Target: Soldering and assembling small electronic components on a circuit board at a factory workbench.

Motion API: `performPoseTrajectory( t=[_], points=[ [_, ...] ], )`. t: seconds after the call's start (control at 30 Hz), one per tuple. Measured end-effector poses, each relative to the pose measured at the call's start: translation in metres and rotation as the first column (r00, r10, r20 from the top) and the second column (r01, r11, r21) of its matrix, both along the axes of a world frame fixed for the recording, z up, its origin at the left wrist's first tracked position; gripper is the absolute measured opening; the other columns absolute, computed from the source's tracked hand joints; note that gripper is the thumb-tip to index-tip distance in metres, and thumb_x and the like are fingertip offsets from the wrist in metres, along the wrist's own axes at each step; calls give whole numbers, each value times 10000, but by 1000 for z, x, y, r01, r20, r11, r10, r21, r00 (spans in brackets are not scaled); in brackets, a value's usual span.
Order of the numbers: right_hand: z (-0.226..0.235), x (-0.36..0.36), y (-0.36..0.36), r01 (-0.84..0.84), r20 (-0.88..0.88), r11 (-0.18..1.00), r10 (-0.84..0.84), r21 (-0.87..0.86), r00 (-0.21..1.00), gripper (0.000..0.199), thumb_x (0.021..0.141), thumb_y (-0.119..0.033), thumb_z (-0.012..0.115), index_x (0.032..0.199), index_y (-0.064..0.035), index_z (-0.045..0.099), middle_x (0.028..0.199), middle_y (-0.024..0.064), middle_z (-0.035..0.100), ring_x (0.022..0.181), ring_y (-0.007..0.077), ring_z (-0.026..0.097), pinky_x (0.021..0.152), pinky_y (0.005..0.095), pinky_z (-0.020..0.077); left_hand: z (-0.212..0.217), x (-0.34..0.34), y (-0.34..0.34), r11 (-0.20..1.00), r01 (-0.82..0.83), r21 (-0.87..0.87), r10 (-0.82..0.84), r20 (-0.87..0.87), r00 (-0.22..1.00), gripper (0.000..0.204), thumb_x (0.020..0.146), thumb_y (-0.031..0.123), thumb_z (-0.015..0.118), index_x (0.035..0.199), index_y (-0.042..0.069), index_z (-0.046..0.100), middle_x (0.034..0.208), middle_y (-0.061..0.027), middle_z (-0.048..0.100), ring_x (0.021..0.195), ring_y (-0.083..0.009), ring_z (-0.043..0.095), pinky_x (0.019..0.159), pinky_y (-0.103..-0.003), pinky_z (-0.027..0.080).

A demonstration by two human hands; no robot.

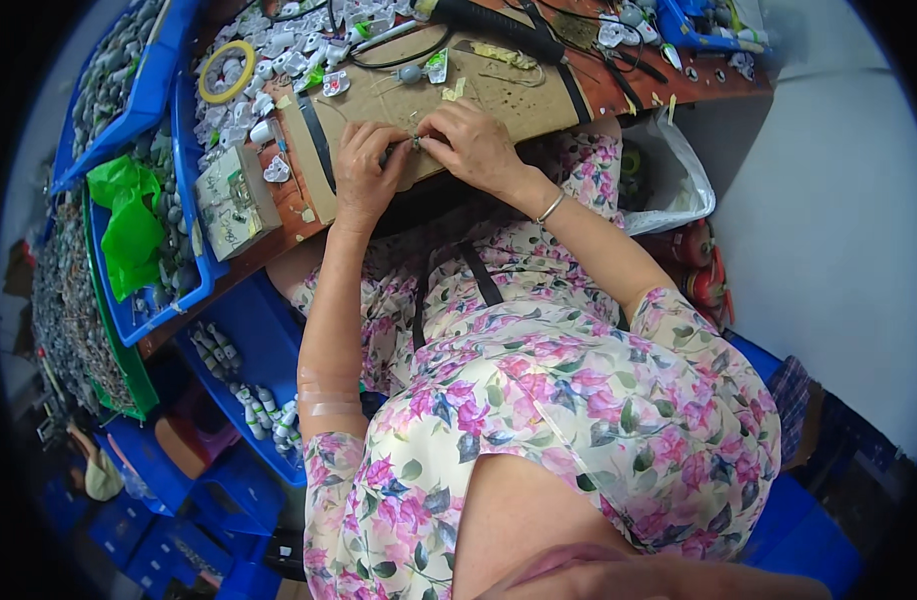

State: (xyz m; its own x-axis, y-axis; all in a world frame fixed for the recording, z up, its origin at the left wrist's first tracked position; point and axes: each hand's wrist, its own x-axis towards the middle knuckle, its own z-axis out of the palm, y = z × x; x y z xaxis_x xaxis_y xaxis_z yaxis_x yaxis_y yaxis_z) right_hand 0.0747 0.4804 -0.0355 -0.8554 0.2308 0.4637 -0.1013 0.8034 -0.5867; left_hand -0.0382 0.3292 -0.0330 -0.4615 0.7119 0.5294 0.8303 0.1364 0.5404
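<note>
Over the near edge of a cardboard sheet (pixel 378 100), both hands meet at a small metallic-looking part (pixel 415 143), too small to name. My left hand (pixel 366 168) pinches it from the left, and something dark and grey shows between thumb and fingers. From the right, my right hand (pixel 466 145) closes thumb and forefinger on the same part. Beyond them on the cardboard lie a small grey round piece (pixel 410 74) with thin wires and a white-and-green plastic shell piece (pixel 436 66).
A black-handled tool (pixel 493 28) lies across the back. White plastic pieces (pixel 303 45) and a yellow tape roll (pixel 227 71) crowd the left. Nearby stand a small box (pixel 236 203) and a blue bin (pixel 138 325). A white bag (pixel 693 190) hangs at right.
</note>
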Motion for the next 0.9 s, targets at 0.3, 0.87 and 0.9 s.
performPoseTrajectory(
  t=[0.3, 0.87, 0.9],
  points=[
    [-4, 1, 3, -6, 8, 1000, 6, 0, 1000, 126, 835, -148, 700, 903, -61, 640, 859, 90, 629, 861, 289, 613, 755, 394, 503, -1, 0, 3, 999, 12, -49, -14, -37, 999, 124, 765, 38, 743, 866, 66, 676, 899, -59, 664, 871, -279, 588, 786, -369, 463],
    [49, -94, 230, 221, -40, 924, -219, 312, 975, 196, 880, -154, 589, 1029, -52, 665, 904, 223, 657, 877, 418, 628, 757, 484, 504, 6, 4, -4, 996, 28, -81, -33, -70, 997, 126, 741, 42, 750, 834, 74, 673, 899, -46, 660, 891, -275, 585, 804, -373, 454],
    [49, -105, 242, 161, 79, 932, -196, 324, 977, 209, 873, -153, 586, 1042, -66, 672, 891, 233, 663, 862, 423, 639, 746, 492, 509, 5, 5, -5, 996, 16, -92, -22, -67, 997, 126, 741, 42, 750, 834, 74, 673, 899, -46, 660, 891, -275, 585, 804, -373, 454]
  ],
)
